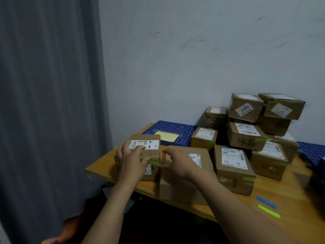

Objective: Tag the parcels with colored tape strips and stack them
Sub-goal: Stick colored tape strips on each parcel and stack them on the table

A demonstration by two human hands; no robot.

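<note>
Both bare forearms reach forward from the lower edge, hands close together. The left hand [131, 161] lies palm down, fingers spread and thumb stretched rightward; the right hand [177, 164] hangs just beside it, fingers loosely curved, thumb raised.

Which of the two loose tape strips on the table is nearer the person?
The yellow-green strip. It lies on the bare wood of the table, in front of the blue strip, which sits just behind it, farther from the person.
</note>
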